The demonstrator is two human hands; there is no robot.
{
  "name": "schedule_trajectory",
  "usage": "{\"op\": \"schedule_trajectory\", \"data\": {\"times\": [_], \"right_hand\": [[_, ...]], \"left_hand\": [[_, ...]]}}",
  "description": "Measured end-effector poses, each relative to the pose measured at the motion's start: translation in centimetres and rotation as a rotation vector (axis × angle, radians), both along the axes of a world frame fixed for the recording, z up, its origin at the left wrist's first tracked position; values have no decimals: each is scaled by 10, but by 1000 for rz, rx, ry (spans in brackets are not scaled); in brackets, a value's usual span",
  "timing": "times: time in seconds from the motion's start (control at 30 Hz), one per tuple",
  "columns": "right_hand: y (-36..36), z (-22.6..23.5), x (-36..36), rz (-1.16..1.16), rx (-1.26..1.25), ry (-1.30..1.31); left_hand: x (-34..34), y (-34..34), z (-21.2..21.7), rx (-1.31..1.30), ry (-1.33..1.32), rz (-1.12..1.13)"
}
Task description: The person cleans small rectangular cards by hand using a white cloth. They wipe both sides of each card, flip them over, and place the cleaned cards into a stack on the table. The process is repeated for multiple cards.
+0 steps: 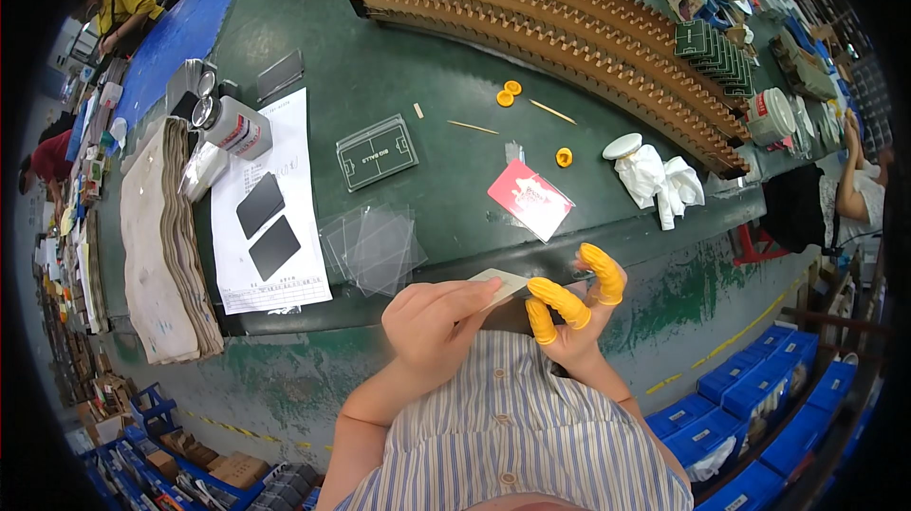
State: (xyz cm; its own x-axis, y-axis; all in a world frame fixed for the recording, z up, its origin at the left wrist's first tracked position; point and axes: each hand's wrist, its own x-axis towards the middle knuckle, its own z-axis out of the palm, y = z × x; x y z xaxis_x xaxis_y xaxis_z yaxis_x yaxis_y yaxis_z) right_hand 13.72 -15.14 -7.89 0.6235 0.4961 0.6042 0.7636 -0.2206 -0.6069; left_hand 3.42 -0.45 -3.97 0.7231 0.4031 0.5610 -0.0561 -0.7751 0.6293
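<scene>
From where I stand, the person in the striped shirt [489, 416] has a thin pale card [508, 285] pinched in the left hand [427, 323]. The right hand [581, 333], yellow covers [604, 276] on several fingers, is at the card's right edge; whether it touches, I can't tell. Just beyond on the green table [455, 203] lie clear sleeves [375, 250] to the left and a red-and-white card [533, 200] to the right. Farther right sits a crumpled white cloth [645, 179]; slotted brown racks [531, 41] stretch across the far side.
</scene>
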Motion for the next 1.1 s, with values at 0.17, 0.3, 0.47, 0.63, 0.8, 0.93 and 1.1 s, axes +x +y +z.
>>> {"op": "schedule_trajectory", "data": {"times": [0.17, 0.3, 0.47, 0.63, 0.8, 0.93, 1.1], "right_hand": [[1, 0, 1, 12, 28, 27], [4, 0, 15, 3, 41, 92], [26, 4, 55, -116, -280, -12], [37, 12, 60, -50, -414, -48], [39, 10, 62, -36, -432, -75], [41, 11, 62, -52, -448, -85], [41, 10, 62, -56, -485, -94]], "left_hand": [[0, 0, -1, -67, 0, -8], [-2, -1, 3, -374, 23, -77], [-6, -5, 5, -902, -10, -73], [-11, 0, -11, -809, -85, -23], [-12, 2, -13, -852, -95, 8], [-11, 2, -15, -863, -112, 8], [-11, 3, -16, -873, -132, 16]]}}
